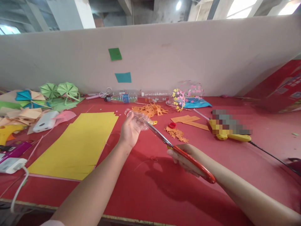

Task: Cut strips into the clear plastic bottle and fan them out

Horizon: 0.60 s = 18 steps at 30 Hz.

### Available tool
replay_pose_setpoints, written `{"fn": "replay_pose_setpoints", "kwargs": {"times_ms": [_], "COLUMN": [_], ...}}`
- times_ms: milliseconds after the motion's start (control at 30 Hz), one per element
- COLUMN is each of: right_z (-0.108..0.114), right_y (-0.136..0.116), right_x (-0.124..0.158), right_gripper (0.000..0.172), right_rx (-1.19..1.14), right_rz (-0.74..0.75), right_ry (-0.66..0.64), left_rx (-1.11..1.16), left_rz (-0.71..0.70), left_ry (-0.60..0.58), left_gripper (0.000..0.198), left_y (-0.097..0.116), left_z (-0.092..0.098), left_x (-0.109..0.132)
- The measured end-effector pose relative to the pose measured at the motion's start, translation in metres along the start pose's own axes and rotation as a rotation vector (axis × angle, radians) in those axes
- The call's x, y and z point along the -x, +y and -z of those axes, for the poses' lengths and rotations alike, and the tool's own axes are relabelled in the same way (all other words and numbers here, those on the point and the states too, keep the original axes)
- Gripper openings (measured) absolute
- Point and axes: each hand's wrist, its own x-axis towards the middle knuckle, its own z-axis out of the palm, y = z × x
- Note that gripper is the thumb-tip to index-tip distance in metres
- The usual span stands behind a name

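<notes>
My left hand point(131, 130) is closed round a clear plastic bottle piece point(143, 121), its neck pointing to the upper left. In my right hand point(185, 157) is a pair of scissors point(191, 161) with red handles. The blades reach up and left to the bottle piece's right edge; whether they are cutting into it I cannot tell. Behind my left hand lies a heap of orange paper cut-outs point(150, 110). Small orange stars point(176, 133) and a red bottle cap point(172, 125) lie just beyond the scissors.
Yellow paper sheets point(77, 144) cover the left of the red table point(136, 191). A yellow glue gun point(238, 137) with a black cord sits at right. Clear bottles point(117, 97) and star-decorated plastic pieces point(178, 99) line the white partition point(164, 62). Folded paper point(17, 114) crowds the far left.
</notes>
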Motion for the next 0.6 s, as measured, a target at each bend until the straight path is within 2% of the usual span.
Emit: {"fn": "replay_pose_setpoints", "kwargs": {"times_ms": [300, 467, 600], "right_z": [-0.001, -0.001, -0.003], "right_y": [0.003, 0.008, 0.010], "right_x": [-0.002, -0.002, 0.000], "right_gripper": [0.047, 0.053, 0.053], "right_rx": [0.013, -0.009, -0.033], "right_rz": [0.018, 0.068, 0.132], "right_ry": [-0.004, -0.042, -0.005], "left_rx": [-0.016, -0.095, -0.086], "left_rz": [-0.003, -0.016, 0.012], "left_ry": [0.023, -0.013, -0.055], "left_gripper": [0.017, 0.020, 0.018], "left_y": [0.005, 0.006, 0.003], "left_z": [0.003, -0.001, -0.007], "left_x": [-0.002, 0.002, 0.006]}}
